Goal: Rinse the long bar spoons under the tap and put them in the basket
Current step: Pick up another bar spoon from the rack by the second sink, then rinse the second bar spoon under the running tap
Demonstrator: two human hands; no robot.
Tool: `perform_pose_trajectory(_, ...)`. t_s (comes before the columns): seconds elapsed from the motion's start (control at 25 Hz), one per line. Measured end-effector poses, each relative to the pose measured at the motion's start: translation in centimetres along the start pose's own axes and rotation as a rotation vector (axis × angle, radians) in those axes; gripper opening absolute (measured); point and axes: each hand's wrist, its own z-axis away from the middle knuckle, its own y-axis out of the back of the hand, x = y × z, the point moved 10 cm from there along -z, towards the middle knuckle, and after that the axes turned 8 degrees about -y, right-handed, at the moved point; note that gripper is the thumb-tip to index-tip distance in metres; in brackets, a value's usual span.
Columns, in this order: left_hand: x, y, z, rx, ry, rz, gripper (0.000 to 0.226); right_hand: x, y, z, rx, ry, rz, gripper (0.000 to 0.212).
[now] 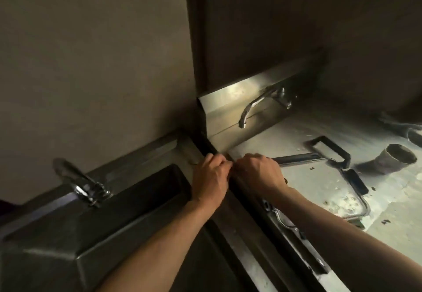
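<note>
Writing: none readable.
Left hand (pixel 211 177): fingers curled, contents hidden.
Right hand (pixel 259 173): fingers curled, grip unclear.
Bar spoons (pixel 285 219): perhaps at 4 o'clock, blurred.
Tap (pixel 258 103): 1 o'clock.
Cup (pixel 392 158): 3 o'clock.

This looks like the wash-up corner of a commercial kitchen or bar — nearly every surface is bare stainless steel. At nine o'clock a deep rectangular steel sink basin (pixel 127 202) sits under a chrome tap with a lever handle (pixel 80 183). At one o'clock a second curved chrome tap (pixel 258 106) juts from a steel backsplash (pixel 228 100) over a wet, speckled steel desk (pixel 319 184). On that desk, at three o'clock, lie a wire-framed tool with black grips (pixel 338 159) and a dark metal cup tipped on its side (pixel 392 158). Plain grey-brown walls (pixel 91 52) close in behind — dim, with no household furnishing.
</note>
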Motion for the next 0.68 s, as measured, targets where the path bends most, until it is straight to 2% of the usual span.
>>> perform_pose_trajectory(0.12, -6.7, 2.9, 5.8, -0.014, 0.144, -0.07, 0.016, -8.2, -4.0, -0.3, -0.109, 0.146, -0.05, 0.018)
perform_pose_trajectory(0.24, -12.7, 5.0, 12.7, -0.03, 0.28, -0.107, 0.026, -16.5, -8.9, 0.4, -0.215, 0.281, -0.051, 0.022)
perform_pose_trajectory(0.36, -18.9, 5.7, 19.9, -0.058, 0.518, -0.059, 0.013, -23.7, -13.7, 1.9, -0.29, 0.413, -0.039, 0.026)
perform_pose_trajectory(0.48, -23.7, 5.4, 25.4, -0.053, 0.76, 0.063, 0.011, -27.6, -17.8, 2.9, -0.336, 0.47, -0.018, 0.026)
perform_pose_trajectory(0.56, -26.7, 5.8, 27.7, 0.059, 0.899, 0.181, 0.01, -28.4, -19.8, 3.0, -0.357, 0.462, -0.044, 0.023)
perform_pose_trajectory(0.68, -31.6, 6.5, 29.4, 0.252, 1.055, 0.239, 0.012, -28.3, -21.5, 2.8, -0.344, 0.446, -0.168, 0.013)
